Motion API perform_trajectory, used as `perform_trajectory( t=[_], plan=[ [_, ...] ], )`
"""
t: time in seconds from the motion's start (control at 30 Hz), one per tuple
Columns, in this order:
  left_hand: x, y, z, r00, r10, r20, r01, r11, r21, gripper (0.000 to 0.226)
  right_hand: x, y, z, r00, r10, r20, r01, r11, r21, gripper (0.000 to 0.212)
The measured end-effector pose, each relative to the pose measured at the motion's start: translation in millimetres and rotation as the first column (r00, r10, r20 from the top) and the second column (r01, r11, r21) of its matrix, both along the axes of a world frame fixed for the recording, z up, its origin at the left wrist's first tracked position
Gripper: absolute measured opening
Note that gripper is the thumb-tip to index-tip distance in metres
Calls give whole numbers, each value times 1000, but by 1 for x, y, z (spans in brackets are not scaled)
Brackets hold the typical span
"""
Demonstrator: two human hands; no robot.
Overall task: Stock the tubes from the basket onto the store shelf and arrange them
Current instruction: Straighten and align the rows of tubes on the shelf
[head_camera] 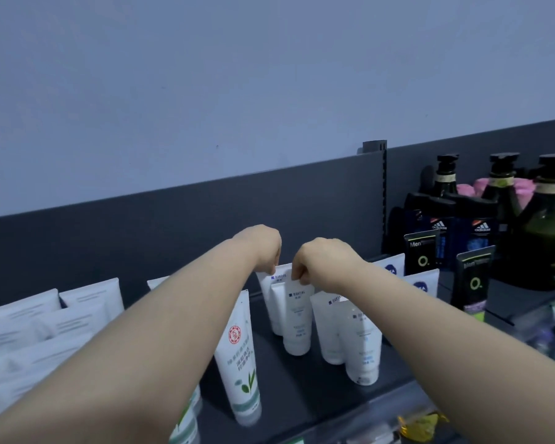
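Count, mid shelf (289, 398): 4 white tubes with blue print, caps down. The rear tube (267, 302) and front tube (297, 318) touch each other. The other pair (361, 347) stands just right of them. Blue lettering too small to read.

Left of those: 1 leaf tube (237, 354), white with a red round emblem and green leaf. A second like it is mostly hidden under the left forearm. Far left: plain white tubes (45, 318), blurred, can't count.

Right side:
- 2 blue-logo tubes (423, 285)
- 2 dark tubes (422, 251) marked "Men"
- 2 bottles (439, 232) marked "adidas"
- 3 pump bottles (446, 177), dark

Both arms stretched forward, wrists bent down, hands almost touching. Left hand (263, 248): fingers pinched on the rear tube's top edge. Right hand (324, 261): fingers pinched on the front tube's top edge.
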State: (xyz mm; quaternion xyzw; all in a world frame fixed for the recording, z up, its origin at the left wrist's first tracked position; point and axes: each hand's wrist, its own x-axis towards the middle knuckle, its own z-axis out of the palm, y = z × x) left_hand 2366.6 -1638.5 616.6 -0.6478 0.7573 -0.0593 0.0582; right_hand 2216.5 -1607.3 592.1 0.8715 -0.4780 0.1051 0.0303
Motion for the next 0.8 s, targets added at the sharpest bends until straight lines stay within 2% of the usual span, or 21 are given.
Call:
perform_trajectory(
  t=[0.3, 0.47, 0.63, 0.8],
  plan=[
    [-31, -13, -6, 998, -25, -57, 20, 997, -74, 8, -31, -15, -5, 997, -78, 16, 79, 994, -78, 36],
    [-34, -19, -9, 999, -9, -42, 4, 994, -112, 13, -31, -21, -8, 995, -83, 64, 87, 994, -65, 42],
    [-28, -18, -11, 991, 1, -136, -12, 997, -79, 10, -30, -20, -10, 993, -81, 84, 82, 997, 1, 37],
    [-21, -8, -2, 967, 5, -253, -30, 995, -95, 14, -31, -16, -7, 992, -76, 103, 79, 997, -20, 33]
  ],
)
